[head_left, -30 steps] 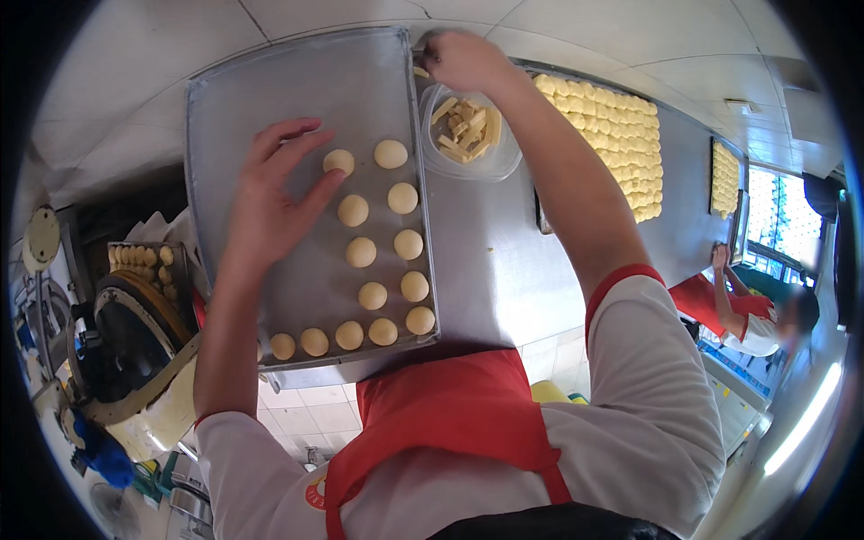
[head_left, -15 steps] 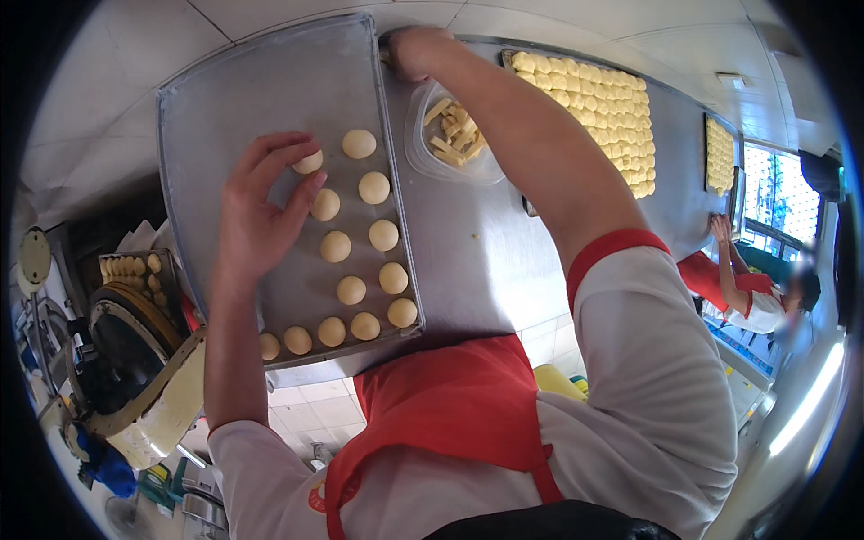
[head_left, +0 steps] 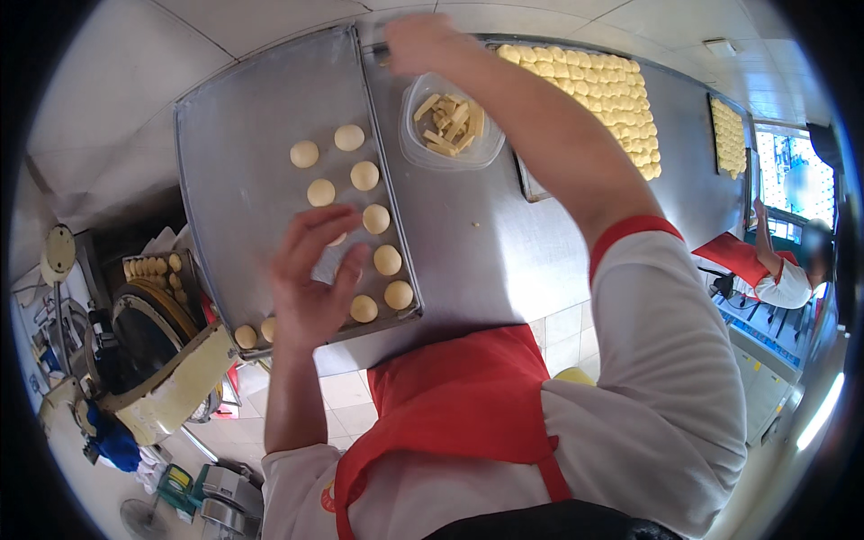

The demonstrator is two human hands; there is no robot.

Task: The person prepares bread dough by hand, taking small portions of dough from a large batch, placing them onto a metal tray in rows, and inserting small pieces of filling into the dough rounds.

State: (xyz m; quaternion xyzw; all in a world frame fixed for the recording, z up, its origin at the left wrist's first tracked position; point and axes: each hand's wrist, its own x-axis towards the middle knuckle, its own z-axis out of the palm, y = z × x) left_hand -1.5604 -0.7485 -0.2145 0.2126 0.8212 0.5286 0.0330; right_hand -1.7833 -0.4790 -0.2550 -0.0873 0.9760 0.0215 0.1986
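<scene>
My left hand (head_left: 315, 274) hovers over the near half of a metal tray (head_left: 225, 135), thumb and fingers spread and nothing visibly gripped. Partly hidden behind its fingers is a pale dough ball. Smooth round dough balls sit in rows on the tray, among them one at the far left of the group (head_left: 304, 154) and one at its far end (head_left: 349, 138). Beyond a clear plastic tub (head_left: 409, 148) of pale yellow sticks (head_left: 456, 126), my right hand (head_left: 421, 43) is smeared by motion at the table's far edge; its fingers cannot be made out.
A tray of tightly packed dough balls (head_left: 594, 94) lies right of my right forearm, with another such tray (head_left: 727, 135) farther right. A co-worker in a red apron (head_left: 738, 256) stands at the far right. Machinery (head_left: 144, 333) stands at left beside the tray.
My left hand has let go of the dough ball at the far left of the group and moved toward me, to the right. My right hand has lifted slightly and blurred.
</scene>
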